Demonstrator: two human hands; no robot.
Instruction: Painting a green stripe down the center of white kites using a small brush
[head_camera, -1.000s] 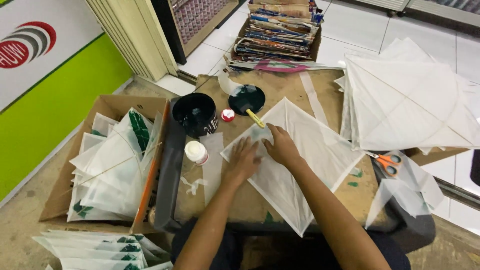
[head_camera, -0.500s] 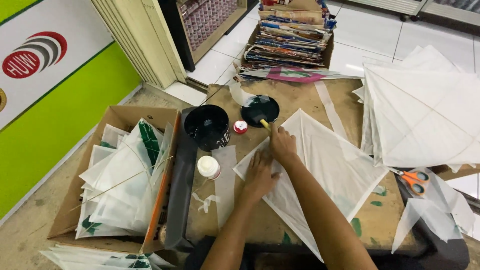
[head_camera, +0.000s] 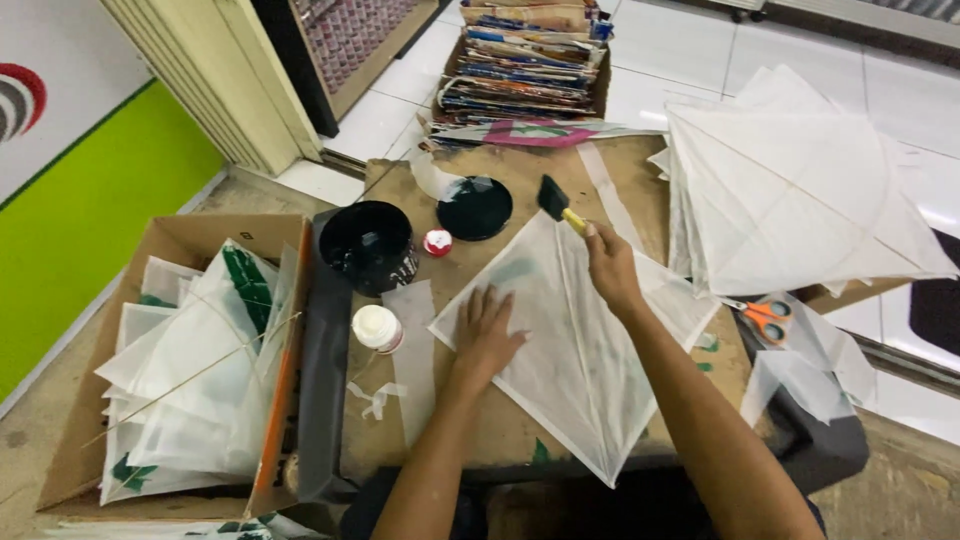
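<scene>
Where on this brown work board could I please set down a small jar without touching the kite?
Bare board shows between the white-lidded jar and the white paper kite, partly under a translucent strip. Another patch lies behind the round black lid. It is crowded around the black paint pot, and on the right by the stacked white kites and orange-handled scissors.

The left hand (head_camera: 488, 330) is lying flat, palm down, fingers spread, pressing on the white kite (head_camera: 570, 340). The right hand (head_camera: 612, 268) is reaching past the kite's upper edge, fingers curled around a foam brush (head_camera: 556, 200), forearm stretched diagonally over it.
</scene>
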